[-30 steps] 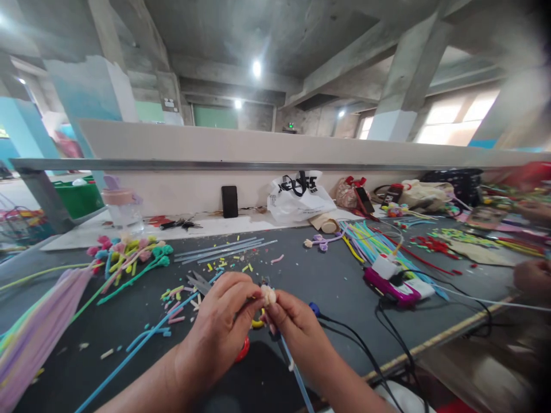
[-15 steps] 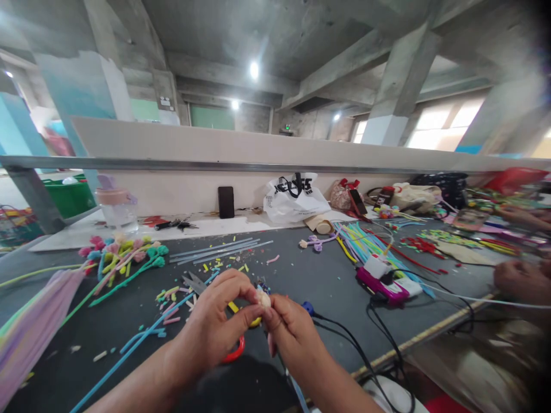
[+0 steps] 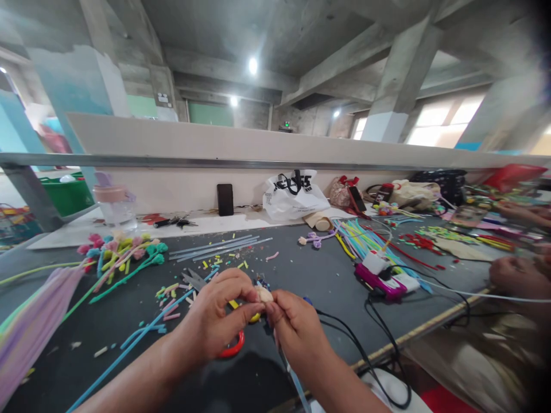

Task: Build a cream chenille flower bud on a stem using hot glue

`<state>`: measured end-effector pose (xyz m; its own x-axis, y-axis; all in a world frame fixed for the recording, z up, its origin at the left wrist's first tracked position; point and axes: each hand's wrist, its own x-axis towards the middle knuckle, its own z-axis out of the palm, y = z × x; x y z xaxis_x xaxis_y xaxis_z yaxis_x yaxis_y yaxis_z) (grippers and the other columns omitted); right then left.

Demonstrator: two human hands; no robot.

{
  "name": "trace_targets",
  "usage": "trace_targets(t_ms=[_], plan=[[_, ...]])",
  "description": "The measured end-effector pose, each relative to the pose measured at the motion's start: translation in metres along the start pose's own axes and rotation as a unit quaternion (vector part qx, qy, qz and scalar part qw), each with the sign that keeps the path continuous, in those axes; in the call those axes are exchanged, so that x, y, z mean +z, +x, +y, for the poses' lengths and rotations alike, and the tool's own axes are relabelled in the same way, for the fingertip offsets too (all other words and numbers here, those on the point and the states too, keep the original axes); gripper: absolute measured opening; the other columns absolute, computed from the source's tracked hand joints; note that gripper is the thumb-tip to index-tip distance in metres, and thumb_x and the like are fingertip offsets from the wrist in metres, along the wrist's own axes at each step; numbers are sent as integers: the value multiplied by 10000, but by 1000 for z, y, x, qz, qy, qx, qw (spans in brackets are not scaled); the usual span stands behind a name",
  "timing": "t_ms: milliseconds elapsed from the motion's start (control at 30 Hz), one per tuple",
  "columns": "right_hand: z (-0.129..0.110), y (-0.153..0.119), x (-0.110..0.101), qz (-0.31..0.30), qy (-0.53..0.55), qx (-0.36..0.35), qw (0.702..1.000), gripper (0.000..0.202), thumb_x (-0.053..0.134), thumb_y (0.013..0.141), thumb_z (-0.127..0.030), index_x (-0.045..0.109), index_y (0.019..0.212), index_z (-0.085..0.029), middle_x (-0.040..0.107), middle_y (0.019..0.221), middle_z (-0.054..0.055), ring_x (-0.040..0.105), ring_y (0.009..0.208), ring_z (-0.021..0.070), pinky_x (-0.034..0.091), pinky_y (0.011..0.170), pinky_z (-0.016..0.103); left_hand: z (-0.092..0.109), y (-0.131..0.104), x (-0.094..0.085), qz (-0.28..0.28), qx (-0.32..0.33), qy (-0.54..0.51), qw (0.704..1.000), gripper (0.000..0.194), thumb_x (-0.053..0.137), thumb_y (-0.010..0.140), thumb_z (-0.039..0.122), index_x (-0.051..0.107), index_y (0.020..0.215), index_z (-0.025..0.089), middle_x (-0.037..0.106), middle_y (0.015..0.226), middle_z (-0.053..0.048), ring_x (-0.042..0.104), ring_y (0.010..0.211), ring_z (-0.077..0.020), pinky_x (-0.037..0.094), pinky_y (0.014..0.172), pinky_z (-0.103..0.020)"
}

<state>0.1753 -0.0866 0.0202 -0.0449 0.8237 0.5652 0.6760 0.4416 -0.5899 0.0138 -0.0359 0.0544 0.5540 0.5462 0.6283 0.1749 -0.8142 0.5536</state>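
My left hand (image 3: 224, 318) pinches a small cream fuzzy pipe-cleaner piece (image 3: 263, 294) between thumb and fingers. Opposite it, my right hand (image 3: 297, 327) grips the same piece with thumb and forefinger, the two hands nearly touching. Scissors (image 3: 194, 279) lie partly beneath my left hand, blades pointing away; a red handle loop (image 3: 233, 346) shows below it. A translucent bluish stick (image 3: 297, 385) runs down from under my right hand; whether that hand holds it is hidden. A long blue pipe cleaner (image 3: 129, 350) stretches beside my left forearm.
Pipe-cleaner flowers (image 3: 124, 252) and cut scraps (image 3: 170, 295) lie to the left. Pale translucent sticks (image 3: 221, 248) rest beyond the hands. A purple power strip (image 3: 381, 283) with black cables sits right. A bottle (image 3: 114, 203) and phone (image 3: 225, 199) stand behind. A co-worker's hand (image 3: 512, 275) is far right.
My right hand has shifted slightly right and its fingers have changed their hold on the cream piece. More of that piece's side shows now. My left hand stays almost in place.
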Motion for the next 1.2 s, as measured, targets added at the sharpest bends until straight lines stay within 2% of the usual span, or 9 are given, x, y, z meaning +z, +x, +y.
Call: trace_targets(t_ms=[267,367,500,700,867,1000,1200], plan=[[-2,0,-2,-4,3,8,1000,359,384,901,-335,412,569,-201,443,496,-29,444,498,113,305,487,213,0,-9,14,53,4,2,999,160,569,794,143,541,640,174,556,673,-18,538,678,-131,428,628,-219],[-3,1,-2,-13,49,36,998,361,388,897,-341,391,564,-202,408,485,-42,423,494,107,302,494,210,0,-10,16,59,10,0,998,154,563,804,149,555,652,175,568,687,-19,541,684,-130,435,644,-224],[-5,2,0,-25,120,74,990,351,393,894,-374,405,591,-197,380,504,-54,390,495,96,299,490,199,2,-8,17,93,9,-6,996,127,554,809,138,568,688,177,568,705,-10,543,687,-122,441,644,-219],[-7,0,3,-17,68,44,997,326,381,895,-354,483,644,-173,440,578,-27,417,548,103,307,522,209,3,-7,17,109,-19,8,994,150,516,824,113,520,686,172,540,712,0,516,669,-105,425,620,-206],[-6,-2,6,0,57,39,998,315,382,905,-343,527,689,-164,477,592,-17,441,556,107,326,538,212,2,-9,14,103,7,62,993,149,495,848,133,507,705,174,539,733,-10,511,721,-119,422,670,-225],[-6,-2,6,0,73,48,996,319,384,909,-345,515,678,-168,442,570,-34,419,528,96,313,502,199,1,-8,11,83,31,93,992,131,497,852,132,518,730,177,553,754,-15,517,754,-130,425,706,-239],[-5,-1,6,12,31,18,999,306,370,912,-308,535,698,-163,481,570,-23,438,518,98,317,496,197,-1,-5,5,49,62,106,991,70,546,828,127,539,777,174,579,782,-10,532,784,-123,425,732,-231]])
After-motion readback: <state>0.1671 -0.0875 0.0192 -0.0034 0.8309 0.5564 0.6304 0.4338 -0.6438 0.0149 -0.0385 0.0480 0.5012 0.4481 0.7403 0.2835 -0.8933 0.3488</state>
